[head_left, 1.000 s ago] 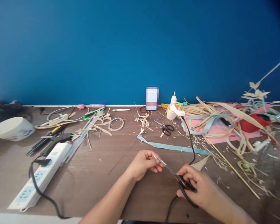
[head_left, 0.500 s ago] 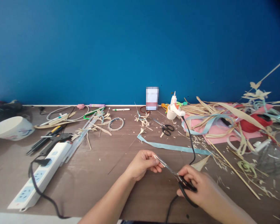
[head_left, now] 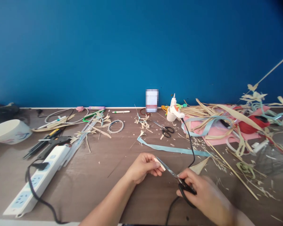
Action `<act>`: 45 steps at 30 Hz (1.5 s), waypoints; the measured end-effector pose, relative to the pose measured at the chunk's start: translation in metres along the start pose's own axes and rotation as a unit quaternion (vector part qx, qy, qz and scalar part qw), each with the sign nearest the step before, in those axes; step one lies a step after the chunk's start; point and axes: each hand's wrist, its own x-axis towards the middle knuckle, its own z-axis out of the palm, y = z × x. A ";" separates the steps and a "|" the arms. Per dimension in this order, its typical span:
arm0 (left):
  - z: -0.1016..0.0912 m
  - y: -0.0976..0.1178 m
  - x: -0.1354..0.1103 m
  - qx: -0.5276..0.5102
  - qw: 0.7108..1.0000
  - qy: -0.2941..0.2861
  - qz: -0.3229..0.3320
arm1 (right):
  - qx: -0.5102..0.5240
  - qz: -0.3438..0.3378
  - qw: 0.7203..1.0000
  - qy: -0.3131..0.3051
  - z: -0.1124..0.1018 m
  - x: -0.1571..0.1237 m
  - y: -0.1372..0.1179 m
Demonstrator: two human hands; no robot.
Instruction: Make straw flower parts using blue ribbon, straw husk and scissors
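Observation:
A small pale strip [head_left: 159, 164], like dried husk or leaf, is pinched between the thumb and fingers of my left hand [head_left: 145, 168]. My right hand [head_left: 198, 191] has its fingers through the black handles of a pair of scissors [head_left: 171, 171]. The silver blades point up and left, with the tips beside the strip near my left thumb. Whether a blade touches the strip I cannot tell. Farther back on the table lie a light blue ribbon [head_left: 174, 149] and a second pair of scissors [head_left: 166, 130]. A pale triangular scrap [head_left: 200, 165] rests just behind my right hand.
At the left are a power strip [head_left: 37, 182], a dark glue gun [head_left: 54, 146] and a white bowl [head_left: 10, 131]. A white glue gun [head_left: 174, 108] stands in a cup, its black cord running down near my right hand. Husk strips [head_left: 202, 113] and pink sheets pile up at the right.
The scissors' tips have come apart slightly from the strip, and more of the strip shows below my left thumb. The whole view has shifted a little.

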 end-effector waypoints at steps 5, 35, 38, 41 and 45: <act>0.001 0.002 -0.001 0.003 1.000 0.001 0.012 | -0.019 0.016 0.997 0.072 0.001 -0.007 0.012; 0.003 -0.002 0.002 -0.003 0.999 0.019 0.027 | -0.222 0.124 0.967 0.028 -0.052 -0.005 0.060; 0.003 -0.003 0.002 0.000 0.999 0.031 0.026 | -0.172 0.114 0.978 0.035 -0.065 -0.010 0.057; 0.002 -0.002 0.002 0.005 0.999 0.044 0.028 | -0.191 0.199 0.948 0.157 -0.073 -0.019 0.072; 0.003 -0.001 0.001 0.017 0.998 0.060 0.022 | -0.272 0.276 0.898 0.209 -0.072 -0.033 0.109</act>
